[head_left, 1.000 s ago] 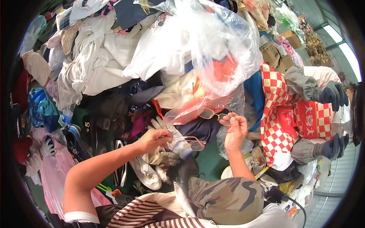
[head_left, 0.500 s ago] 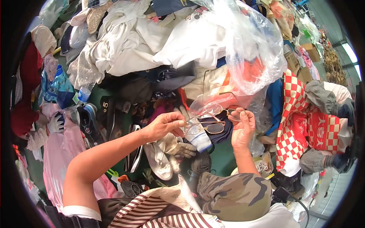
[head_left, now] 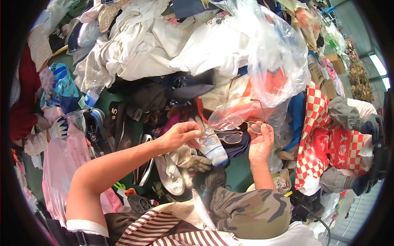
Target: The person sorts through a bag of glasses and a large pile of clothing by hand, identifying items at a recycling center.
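In the middle: two pairs of glasses (head_left: 232, 138)

The left hand (head_left: 180, 135) pinches one pair; the right hand (head_left: 261, 143) pinches the other. From the glasses, a clear bag (head_left: 277, 53) lies at one o'clock, white clothes (head_left: 139, 55) at ten.

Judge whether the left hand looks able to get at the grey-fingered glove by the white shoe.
Probably yes: the glove lies close to the left hand, its grey fingers uncovered. But that hand holds a pair of glasses, which it may need to put down first.
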`<state>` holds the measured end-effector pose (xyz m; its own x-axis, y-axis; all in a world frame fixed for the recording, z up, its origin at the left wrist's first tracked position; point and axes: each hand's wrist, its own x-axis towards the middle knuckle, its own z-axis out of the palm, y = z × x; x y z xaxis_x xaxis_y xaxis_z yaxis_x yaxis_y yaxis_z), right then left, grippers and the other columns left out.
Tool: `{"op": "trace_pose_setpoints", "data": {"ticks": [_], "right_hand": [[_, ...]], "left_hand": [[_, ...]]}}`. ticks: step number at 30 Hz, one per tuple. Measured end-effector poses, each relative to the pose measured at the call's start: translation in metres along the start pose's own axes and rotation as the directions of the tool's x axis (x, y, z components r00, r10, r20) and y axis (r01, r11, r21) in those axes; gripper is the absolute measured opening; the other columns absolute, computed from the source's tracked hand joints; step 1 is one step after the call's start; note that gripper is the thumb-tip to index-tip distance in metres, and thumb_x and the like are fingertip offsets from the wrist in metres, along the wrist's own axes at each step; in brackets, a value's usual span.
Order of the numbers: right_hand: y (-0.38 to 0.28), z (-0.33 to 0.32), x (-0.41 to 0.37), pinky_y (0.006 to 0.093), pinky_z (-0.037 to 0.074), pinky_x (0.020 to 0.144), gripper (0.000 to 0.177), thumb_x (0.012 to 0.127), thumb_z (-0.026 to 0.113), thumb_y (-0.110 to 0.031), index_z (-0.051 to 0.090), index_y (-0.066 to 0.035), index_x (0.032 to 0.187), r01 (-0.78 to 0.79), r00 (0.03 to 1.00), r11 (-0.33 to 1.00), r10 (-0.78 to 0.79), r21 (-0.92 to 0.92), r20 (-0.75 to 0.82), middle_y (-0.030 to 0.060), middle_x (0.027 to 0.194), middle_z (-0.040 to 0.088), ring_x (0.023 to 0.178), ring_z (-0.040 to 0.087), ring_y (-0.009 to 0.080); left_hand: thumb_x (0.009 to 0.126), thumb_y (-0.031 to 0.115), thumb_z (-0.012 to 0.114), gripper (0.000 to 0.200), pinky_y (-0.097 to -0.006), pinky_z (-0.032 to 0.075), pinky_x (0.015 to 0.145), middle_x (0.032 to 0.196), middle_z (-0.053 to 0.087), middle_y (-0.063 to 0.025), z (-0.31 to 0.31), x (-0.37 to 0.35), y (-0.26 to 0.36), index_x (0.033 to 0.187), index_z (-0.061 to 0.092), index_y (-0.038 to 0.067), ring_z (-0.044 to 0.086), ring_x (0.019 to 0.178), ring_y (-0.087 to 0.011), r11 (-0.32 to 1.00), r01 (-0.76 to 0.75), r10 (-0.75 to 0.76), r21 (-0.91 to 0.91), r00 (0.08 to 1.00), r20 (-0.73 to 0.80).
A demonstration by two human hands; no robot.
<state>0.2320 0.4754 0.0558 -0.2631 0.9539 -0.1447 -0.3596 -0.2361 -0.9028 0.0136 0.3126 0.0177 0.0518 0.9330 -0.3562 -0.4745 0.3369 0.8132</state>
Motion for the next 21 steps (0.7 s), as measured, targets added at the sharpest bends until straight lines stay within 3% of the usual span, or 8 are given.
{"op": "trace_pose_setpoints", "data": {"ticks": [9,12,13,16,17,20,21], "right_hand": [[-0.008,0.009,0.000,0.0351,0.056,0.068,0.010,0.085,0.060,-0.010,0.053,-0.005,0.090,0.153,0.988,0.984,-0.153,-0.095,0.012,0.0086,0.092,0.061,0.080,0.062,0.0177],[-0.025,0.011,-0.002,0.0337,0.056,0.067,0.011,0.085,0.060,-0.014,0.053,-0.007,0.089,0.059,0.996,0.997,-0.056,0.041,-0.068,0.0092,0.092,0.062,0.079,0.063,0.0195],[-0.029,0.009,0.000,0.0337,0.056,0.067,0.011,0.085,0.060,-0.014,0.053,-0.007,0.089,0.091,0.993,0.995,-0.088,0.032,-0.077,0.0092,0.092,0.062,0.079,0.063,0.0195],[-0.049,-0.002,0.005,0.0329,0.056,0.065,0.007,0.084,0.062,-0.014,0.057,-0.008,0.085,-0.064,0.978,0.928,0.131,0.366,-0.161,0.0074,0.081,0.065,0.072,0.064,0.0190],[-0.058,-0.002,0.005,0.0325,0.056,0.065,0.006,0.084,0.062,-0.014,0.059,-0.008,0.083,-0.062,0.969,0.897,0.159,0.437,-0.190,0.0065,0.077,0.065,0.070,0.064,0.0187],[-0.074,-0.017,0.000,0.0317,0.056,0.062,0.010,0.083,0.064,-0.017,0.060,-0.008,0.080,-0.116,0.966,0.883,0.208,0.454,-0.157,0.0055,0.072,0.064,0.066,0.064,0.0176],[-0.074,-0.021,-0.005,0.0315,0.056,0.062,0.012,0.083,0.065,-0.018,0.060,-0.008,0.079,-0.143,0.966,0.894,0.219,0.424,-0.136,0.0057,0.072,0.064,0.066,0.064,0.0172]], "left_hand": [[0.094,0.020,0.049,0.018,-0.0278,0.054,0.072,0.094,0.063,-0.0048,0.000,-0.001,-0.002,0.097,0.054,0.004,0.066,0.081,-0.0158,0.999,0.023,-0.023,0.044,1.000,0.012],[0.094,0.022,0.050,0.019,-0.0267,0.052,0.071,0.093,0.062,-0.0039,0.004,-0.004,-0.004,0.097,0.055,0.003,0.064,0.079,-0.0137,0.998,0.021,-0.024,0.063,0.999,0.046],[0.094,0.023,0.051,0.020,-0.0257,0.051,0.069,0.091,0.061,-0.0028,0.005,-0.002,-0.003,0.096,0.055,0.003,0.063,0.078,-0.0124,0.998,0.009,-0.014,0.069,0.998,0.069],[0.093,0.023,0.052,0.022,-0.0267,0.051,0.069,0.083,0.060,-0.0037,0.012,-0.006,0.011,0.093,0.057,0.002,0.062,0.074,-0.0130,0.973,-0.007,-0.016,0.229,0.995,0.100],[0.093,0.022,0.052,0.021,-0.0278,0.051,0.069,0.083,0.060,-0.0043,0.013,-0.004,0.007,0.094,0.057,0.001,0.062,0.074,-0.0135,0.989,-0.002,-0.014,0.145,0.994,0.106],[0.093,0.019,0.052,0.017,-0.0284,0.052,0.069,0.085,0.062,-0.0057,0.017,-0.005,0.018,0.093,0.056,0.003,0.065,0.075,-0.0177,0.989,0.013,-0.031,0.144,0.992,0.120],[0.091,0.018,0.054,0.015,-0.0334,0.055,0.068,0.077,0.060,-0.0051,0.021,-0.006,0.019,0.088,0.054,0.003,0.062,0.070,-0.0158,0.998,-0.005,-0.001,0.057,0.993,0.114]]}}
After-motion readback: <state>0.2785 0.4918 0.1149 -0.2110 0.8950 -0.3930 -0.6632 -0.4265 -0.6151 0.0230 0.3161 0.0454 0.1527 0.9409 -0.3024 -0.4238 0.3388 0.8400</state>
